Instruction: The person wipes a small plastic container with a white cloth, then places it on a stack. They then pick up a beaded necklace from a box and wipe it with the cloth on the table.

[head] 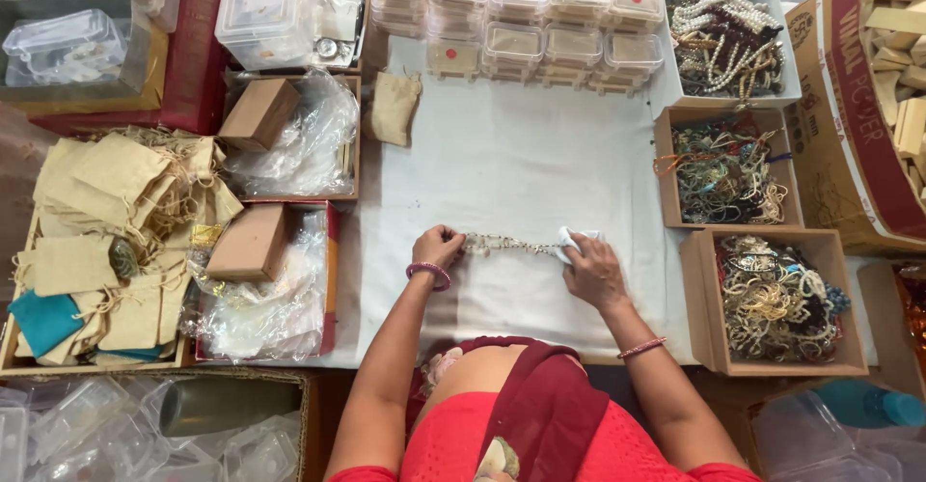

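Note:
A pale beaded chain (pixel 506 244) lies stretched across the white cloth (pixel 521 164) in front of me. My left hand (pixel 437 247) is closed on its left end. My right hand (pixel 590 268) presses a small white cloth pad (pixel 572 239) onto the chain's right end. Each wrist carries a bangle.
Clear lidded boxes (pixel 521 19) are stacked at the back. Three open boxes of beaded jewellery (pixel 728 168) line the right. To the left are cardboard boxes with plastic wrap (pixel 289 144), a pile of jute pouches (pixel 116 241), and clear plastic containers (pixel 87 434) near me.

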